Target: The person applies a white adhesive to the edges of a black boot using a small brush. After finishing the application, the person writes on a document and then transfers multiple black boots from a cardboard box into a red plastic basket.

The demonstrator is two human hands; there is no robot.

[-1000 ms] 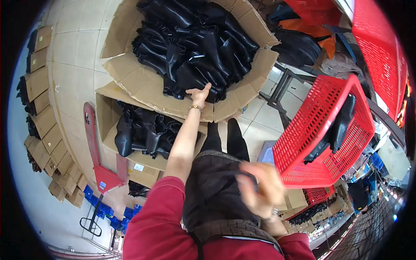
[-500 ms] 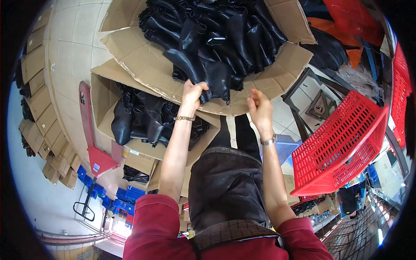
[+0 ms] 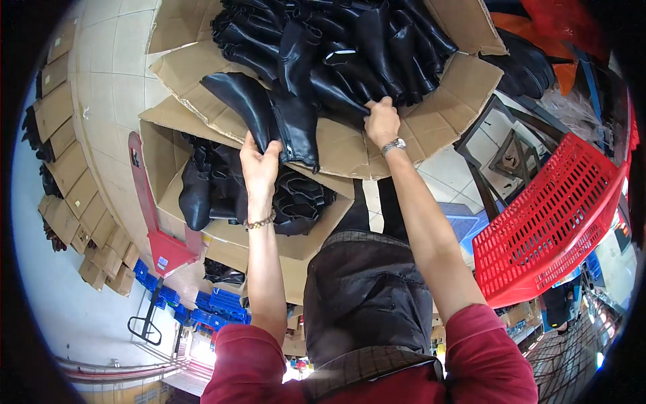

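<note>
Upper carton (image 3: pixel 464 111): the broad, flared box before me; its near flap bends under the load, so I would not lean on it. Lower carton (image 3: pixel 158 158): nearer, partly under that flap, also filled with black footwear. Red basket (image 3: pixel 545 219): slatted, tilted, well apart at my right. Heap (image 3: pixel 299 57): glossy boots crowded within the upper carton, likely to snag on one another when drawn out.

Black boot (image 3: pixel 296 128): over the carton's near flap, toe-like end toward upper left, zipped part facing me. I cannot tell whether the curved and zipped parts belong to one piece or two overlapped. I judge it light and limp, holding its curve but folding at the ankle; the smooth skin may slide, and would scuff sooner than break. I would take hold of the edge beside the zip, with thumb and fingers opposed. Second boot (image 3: pixel 338 93): lying against the heap's near side, narrow end toward me.

Left hand (image 3: pixel 260 165): closed on the black boot's near edge, thumb beside the zip. Right hand (image 3: pixel 382 124): pinching the second boot's narrow end. Zip (image 3: pixel 286 140): narrow, running lengthwise, better left unpinched.
</note>
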